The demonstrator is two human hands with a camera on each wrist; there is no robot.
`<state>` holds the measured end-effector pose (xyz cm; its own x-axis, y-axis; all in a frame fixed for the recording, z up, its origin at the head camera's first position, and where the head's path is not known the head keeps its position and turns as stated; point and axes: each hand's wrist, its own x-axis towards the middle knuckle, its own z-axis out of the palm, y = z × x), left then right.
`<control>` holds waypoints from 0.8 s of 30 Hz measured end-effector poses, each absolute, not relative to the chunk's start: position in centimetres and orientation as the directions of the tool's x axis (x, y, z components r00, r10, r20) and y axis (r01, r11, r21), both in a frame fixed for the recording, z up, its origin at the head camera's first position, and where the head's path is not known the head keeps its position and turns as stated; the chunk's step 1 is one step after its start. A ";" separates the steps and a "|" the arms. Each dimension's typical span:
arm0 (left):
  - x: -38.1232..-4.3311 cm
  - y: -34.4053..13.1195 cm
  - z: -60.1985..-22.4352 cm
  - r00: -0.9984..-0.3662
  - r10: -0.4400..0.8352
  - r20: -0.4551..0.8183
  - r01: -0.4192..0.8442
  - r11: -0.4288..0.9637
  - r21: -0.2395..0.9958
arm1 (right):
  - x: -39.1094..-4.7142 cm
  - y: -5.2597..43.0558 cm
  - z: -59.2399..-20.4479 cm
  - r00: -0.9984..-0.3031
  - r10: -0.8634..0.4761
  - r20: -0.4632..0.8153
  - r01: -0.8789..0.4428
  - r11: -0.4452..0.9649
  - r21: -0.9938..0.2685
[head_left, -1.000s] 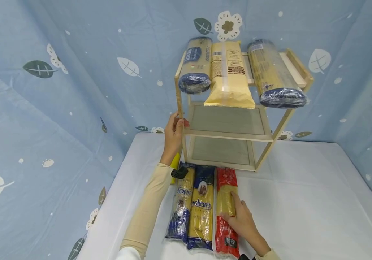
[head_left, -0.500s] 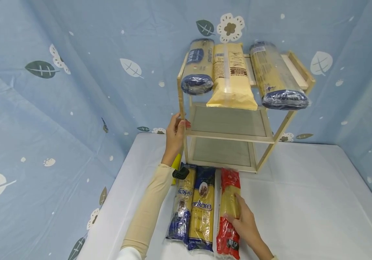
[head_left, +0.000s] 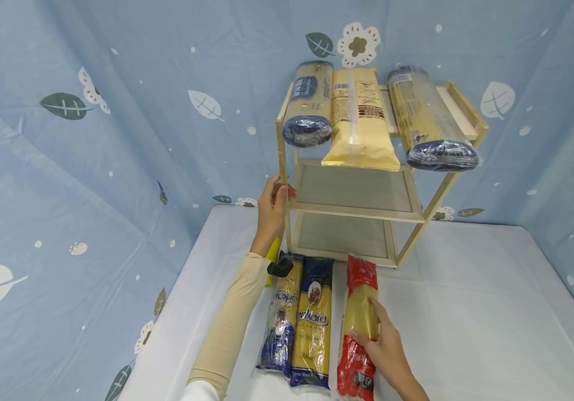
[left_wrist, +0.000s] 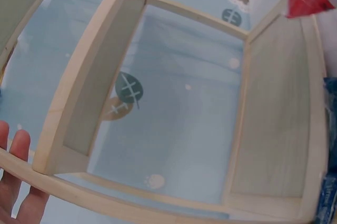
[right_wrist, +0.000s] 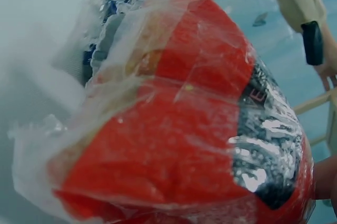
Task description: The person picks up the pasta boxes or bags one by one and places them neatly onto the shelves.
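My left hand (head_left: 271,211) grips the left front post of a wooden shelf rack (head_left: 357,211), beside its middle shelf. In the left wrist view its fingers (left_wrist: 21,145) curl round the wooden rail. My right hand (head_left: 387,348) holds a red-and-yellow pack of spaghetti (head_left: 359,312) by its right side, with the thumb across the front. The pack slants a little, its top end near the rack's bottom edge. Close up in the right wrist view, the pack's red wrapper (right_wrist: 200,129) hides most of the hand.
Two blue-and-yellow spaghetti packs (head_left: 312,317) lie side by side left of the red one. On the rack's top shelf lie a clear-and-blue pack (head_left: 309,100), a cream pack (head_left: 359,117) and another blue-ended pack (head_left: 427,117). Something yellow (head_left: 273,253) shows behind the left wrist.
My right hand has shifted the red spaghetti pack to the right, away from the blue-and-yellow packs, and its top now leans. My left hand keeps its grip on the post.
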<state>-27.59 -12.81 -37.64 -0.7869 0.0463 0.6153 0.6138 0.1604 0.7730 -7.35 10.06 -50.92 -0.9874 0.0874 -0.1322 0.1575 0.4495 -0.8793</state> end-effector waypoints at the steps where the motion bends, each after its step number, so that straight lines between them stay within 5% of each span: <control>1: -27.6 -12.8 -37.6 -0.787 0.049 0.615 0.614 0.158 0.773 | -7.3 10.1 -50.6 -0.988 0.090 -0.128 0.155 0.444 -0.883; 14: -27.8 -12.7 -38.0 -0.788 0.052 0.613 0.613 0.150 0.776 | -6.5 10.9 -48.0 -0.972 0.110 -0.206 0.233 0.384 -0.894; 24: -27.9 -12.8 -38.0 -0.784 0.054 0.618 0.619 0.135 0.774 | -6.0 11.4 -45.1 -0.987 0.093 -0.134 0.160 0.367 -0.916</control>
